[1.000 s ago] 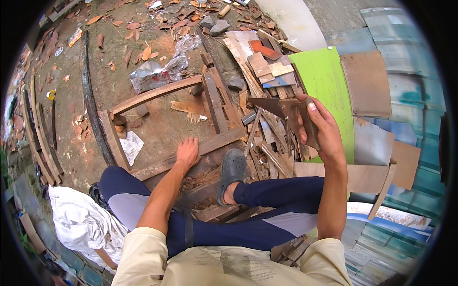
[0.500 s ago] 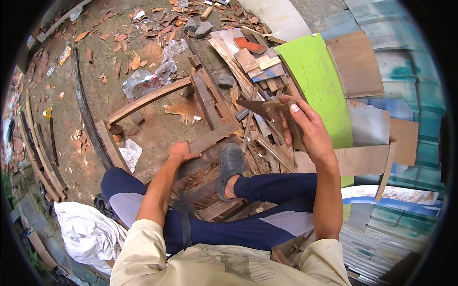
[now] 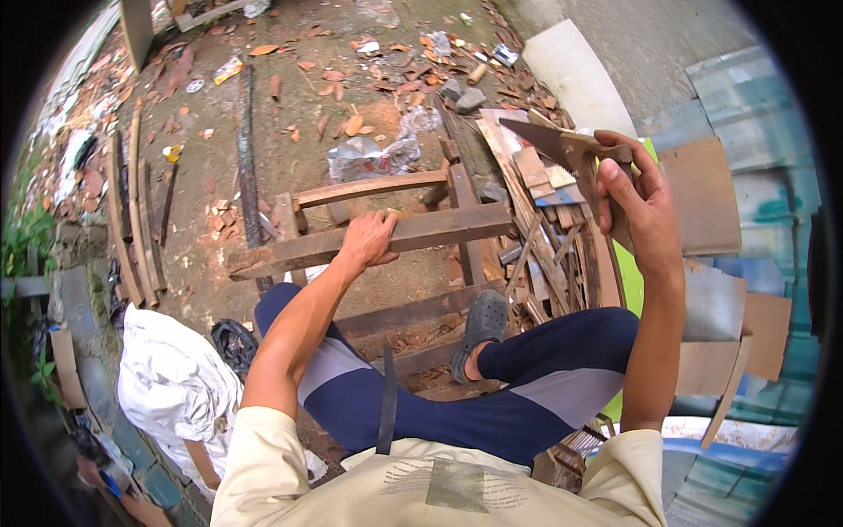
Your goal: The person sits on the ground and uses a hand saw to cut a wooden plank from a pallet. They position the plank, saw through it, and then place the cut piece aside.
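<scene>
Left hand (image 3: 370, 237) was closed over a squared wooden beam (image 3: 452, 227) left of mid-length, fingers curled across its top. Beam lay crosswise ahead of the person's knees, left end slightly nearer the body, over the near part of a wooden frame (image 3: 373, 187) on the ground (image 3: 307, 114). Couldn't tell whether beam and frame touched.

Right hand (image 3: 638, 198) was clamped round the wooden handle of a handsaw (image 3: 543, 140), held up off the ground, well apart from the beam. Blade pointed away and left, over the scrap wood pile (image 3: 537, 224) beside the frame's right edge.

Charred pole (image 3: 248, 167) ran along the ground by the frame's left edge; clear plastic bag (image 3: 360, 160) sat just past its far edge. Grey clog (image 3: 484, 329) was on the right foot, near the timbers (image 3: 417, 312) on the near side of the frame. White cloth (image 3: 171, 378) was bundled left of the person, black plastic bag (image 3: 234, 344) right beside it. Green board (image 3: 629, 277) showed partly behind the right forearm.
</scene>
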Action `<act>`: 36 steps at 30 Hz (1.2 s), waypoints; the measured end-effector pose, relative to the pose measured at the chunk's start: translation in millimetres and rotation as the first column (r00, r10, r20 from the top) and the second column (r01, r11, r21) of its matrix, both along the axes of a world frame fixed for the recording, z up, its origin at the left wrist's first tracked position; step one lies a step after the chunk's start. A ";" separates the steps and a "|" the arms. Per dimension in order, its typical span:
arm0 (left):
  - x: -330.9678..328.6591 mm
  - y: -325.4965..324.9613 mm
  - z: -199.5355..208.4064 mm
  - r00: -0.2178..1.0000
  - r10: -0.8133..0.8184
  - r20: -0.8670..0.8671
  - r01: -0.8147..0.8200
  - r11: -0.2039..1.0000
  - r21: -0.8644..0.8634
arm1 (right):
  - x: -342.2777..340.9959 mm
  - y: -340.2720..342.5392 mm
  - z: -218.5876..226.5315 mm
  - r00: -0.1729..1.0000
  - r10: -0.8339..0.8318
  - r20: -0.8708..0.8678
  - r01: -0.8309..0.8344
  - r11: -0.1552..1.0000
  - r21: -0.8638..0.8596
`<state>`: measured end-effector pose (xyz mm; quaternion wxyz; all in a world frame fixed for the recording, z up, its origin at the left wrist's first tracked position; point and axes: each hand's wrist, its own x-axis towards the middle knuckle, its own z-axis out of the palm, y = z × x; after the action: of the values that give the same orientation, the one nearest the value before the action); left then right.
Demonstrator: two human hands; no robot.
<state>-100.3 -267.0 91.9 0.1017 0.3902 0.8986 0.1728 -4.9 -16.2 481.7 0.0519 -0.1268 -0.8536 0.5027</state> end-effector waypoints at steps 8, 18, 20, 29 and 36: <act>-31.1 -180.7 105.5 0.963 0.248 -0.103 -0.254 0.966 -0.043 | -87.8 -77.3 -16.4 0.864 0.483 0.142 -0.487 0.731 0.478; 55.8 -351.2 112.1 0.784 0.618 -0.064 -0.615 0.759 -0.215 | -204.7 -231.9 -140.8 0.445 0.871 0.209 -0.867 0.361 0.343; 81.8 -376.2 120.8 0.703 0.710 -0.033 -0.690 0.671 -0.273 | -226.9 -284.0 -180.7 0.359 0.928 0.102 -0.861 0.287 0.421; 199.0 -375.6 247.5 0.278 0.953 0.122 -0.842 0.302 -0.447 | -194.0 -407.5 -171.1 0.355 0.931 0.080 -0.934 0.357 0.000; 224.5 -312.7 390.0 0.119 0.971 0.209 -0.925 0.185 -0.332 | -188.2 -380.5 -55.3 0.366 0.917 0.159 -0.881 0.396 -0.257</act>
<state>124.1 -579.6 482.0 0.1609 -0.3195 0.9088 0.2147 -193.1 -396.6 426.4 -0.3582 0.2881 -0.7475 0.4795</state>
